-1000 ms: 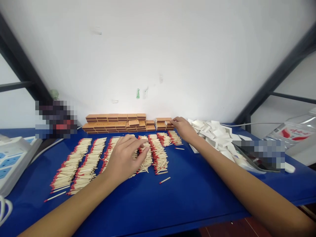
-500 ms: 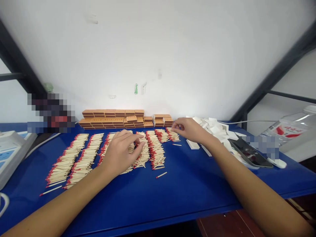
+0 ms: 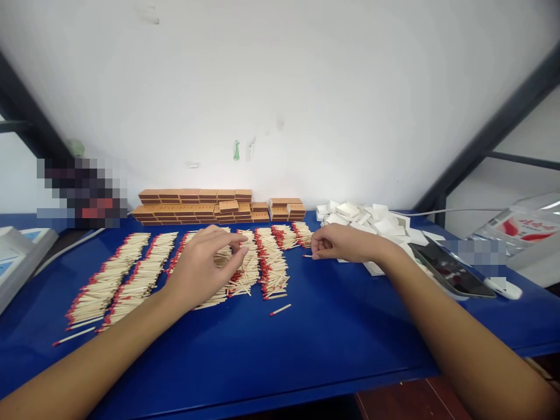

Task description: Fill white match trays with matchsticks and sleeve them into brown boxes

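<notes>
My left hand (image 3: 209,259) hovers over the middle rows of matches (image 3: 248,265), its thumb and fingers apart with nothing between them. My right hand (image 3: 339,242) is low at the right end of the rows. Its fingers are pinched on the pale end of a single match (image 3: 307,255), whose red head points left. Another loose match (image 3: 280,310) lies in front of the rows. Most rows have their red heads toward the left; the short row (image 3: 301,233) at the far right is nearest to my right hand.
Stacked orange matchboxes (image 3: 184,213) line the wall. White paper trays (image 3: 350,217) lie heaped behind my right hand. Farther right are a phone (image 3: 450,269), a white object (image 3: 507,289) and a clear plastic bottle (image 3: 520,224). A white power strip (image 3: 26,256) stands at the left edge.
My right hand has come down and toward me from the far right row, and its fingers have closed on the loose match. My left hand stays over the rows, still open.
</notes>
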The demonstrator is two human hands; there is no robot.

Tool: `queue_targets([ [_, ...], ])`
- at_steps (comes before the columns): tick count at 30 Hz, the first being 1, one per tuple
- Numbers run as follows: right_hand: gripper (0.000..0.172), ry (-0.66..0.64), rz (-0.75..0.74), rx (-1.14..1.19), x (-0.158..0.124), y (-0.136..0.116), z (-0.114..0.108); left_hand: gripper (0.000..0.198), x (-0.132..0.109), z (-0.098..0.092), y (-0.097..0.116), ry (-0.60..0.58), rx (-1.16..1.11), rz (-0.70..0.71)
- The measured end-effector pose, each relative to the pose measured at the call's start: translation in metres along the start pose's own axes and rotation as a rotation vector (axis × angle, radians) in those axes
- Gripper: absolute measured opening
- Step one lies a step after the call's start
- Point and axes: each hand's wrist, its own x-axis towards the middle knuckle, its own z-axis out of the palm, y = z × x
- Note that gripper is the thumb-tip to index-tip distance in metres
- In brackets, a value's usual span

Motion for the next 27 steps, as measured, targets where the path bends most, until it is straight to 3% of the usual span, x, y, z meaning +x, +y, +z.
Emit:
queue_targets([
  [8, 0.021, 0.163, -0.010, -0.048, 0.007, 0.016, 0.002, 0.016, 0.001, -0.002, 0.001, -0.022, -0.007, -0.031],
  [22, 0.011, 0.071, 0.022, -0.032, 0.000, 0.000, 0.003, 0.015, 0.000, -0.002, -0.003, -0.041, -0.005, -0.023],
  [27, 0.020, 0.223, 0.020, -0.083, -0.002, 0.002, -0.006, 0.016, 0.000, -0.002, -0.004, -0.055, 0.001, -0.022],
])
